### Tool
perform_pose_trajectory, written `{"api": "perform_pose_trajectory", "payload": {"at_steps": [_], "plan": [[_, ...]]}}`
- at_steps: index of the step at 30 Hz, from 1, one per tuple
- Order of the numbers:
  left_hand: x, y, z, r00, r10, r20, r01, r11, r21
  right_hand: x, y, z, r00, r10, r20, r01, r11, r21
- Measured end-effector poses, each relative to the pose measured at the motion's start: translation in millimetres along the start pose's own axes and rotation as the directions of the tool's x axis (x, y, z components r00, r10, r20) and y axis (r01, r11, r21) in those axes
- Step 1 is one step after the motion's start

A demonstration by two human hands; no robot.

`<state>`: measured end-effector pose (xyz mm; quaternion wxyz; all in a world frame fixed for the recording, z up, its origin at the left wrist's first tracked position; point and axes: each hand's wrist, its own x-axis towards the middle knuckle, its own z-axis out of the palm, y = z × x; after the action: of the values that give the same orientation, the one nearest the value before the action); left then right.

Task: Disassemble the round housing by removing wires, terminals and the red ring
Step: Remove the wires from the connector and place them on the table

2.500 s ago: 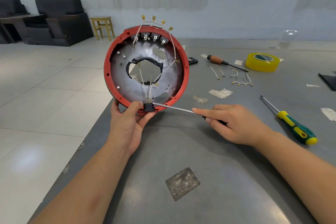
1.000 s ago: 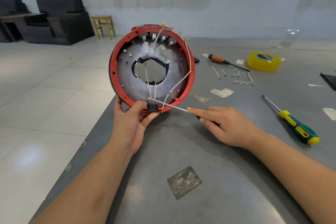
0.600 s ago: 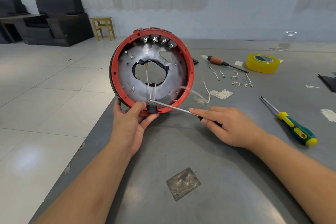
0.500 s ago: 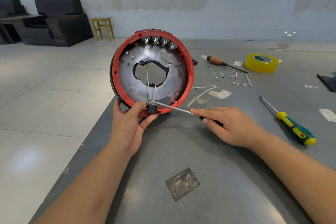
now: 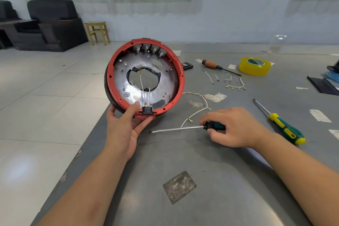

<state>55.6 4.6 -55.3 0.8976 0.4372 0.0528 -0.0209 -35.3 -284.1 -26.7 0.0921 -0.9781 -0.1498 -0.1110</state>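
Observation:
My left hand (image 5: 126,124) grips the bottom of the round housing (image 5: 145,77) and holds it upright at the table's left edge, thumb on the metal plate. The red ring (image 5: 180,79) runs round its rim. A black connector (image 5: 147,110) sits at the bottom with a few thin white wires (image 5: 142,86) rising from it. Grey terminals (image 5: 149,49) line the top inside. My right hand (image 5: 233,127) holds a long screwdriver (image 5: 183,128) low over the table, tip pointing left. A freed white wire harness (image 5: 200,105) lies on the table beside it.
On the grey table (image 5: 201,180) lie a green-yellow screwdriver (image 5: 282,126), a wooden-handled screwdriver (image 5: 218,67), a yellow tape roll (image 5: 255,66), several short loose wires (image 5: 233,83) and a small black object (image 5: 187,65). A grey patch (image 5: 179,187) marks the near table. Floor drops off left.
The long white harness came out of the housing and dropped onto the table. My right hand pulled the screwdriver away from the connector and lowered it toward the table.

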Motion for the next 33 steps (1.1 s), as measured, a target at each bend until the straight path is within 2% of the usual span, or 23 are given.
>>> {"api": "perform_pose_trajectory", "payload": {"at_steps": [9,17,20,23,25,27,29,33], "plan": [[3.0,2.7,-1.3,1.0,0.005,-0.029,-0.001,0.991,0.132,2.2,-1.8,4.5,0.991,-0.027,0.131,0.026,1.0,0.007],[4.5,11.4,-1.8,0.987,0.058,-0.149,-0.002,0.938,0.348,-3.9,0.1,12.6,0.991,-0.055,0.12,0.056,0.998,-0.003],[5.7,14.3,-2.8,0.979,0.127,-0.162,-0.046,0.902,0.43,-2.9,-1.9,12.4,0.994,-0.045,0.104,0.048,0.999,-0.021],[3.8,15.3,-4.1,0.973,0.199,-0.115,-0.113,0.849,0.517,-1.6,-5.8,11.4,0.993,-0.024,0.115,0.032,0.997,-0.064],[2.8,15.2,-4.2,0.972,0.202,-0.124,-0.102,0.83,0.548,4.5,-7.1,12.4,0.997,0.035,0.068,-0.03,0.997,-0.073],[2.3,16.0,-3.8,0.965,0.212,-0.152,-0.08,0.796,0.601,17.9,-5.7,12.6,0.988,0.153,-0.005,-0.153,0.988,-0.026],[1.8,16.8,-4.7,0.961,0.25,-0.119,-0.107,0.731,0.674,34.9,1.0,14.2,0.962,0.27,-0.04,-0.27,0.963,0.025],[-1.3,19.0,-6.5,0.959,0.283,-0.001,-0.154,0.524,0.838,62.6,16.7,25.1,0.907,0.419,0.049,-0.422,0.905,0.05]]}}
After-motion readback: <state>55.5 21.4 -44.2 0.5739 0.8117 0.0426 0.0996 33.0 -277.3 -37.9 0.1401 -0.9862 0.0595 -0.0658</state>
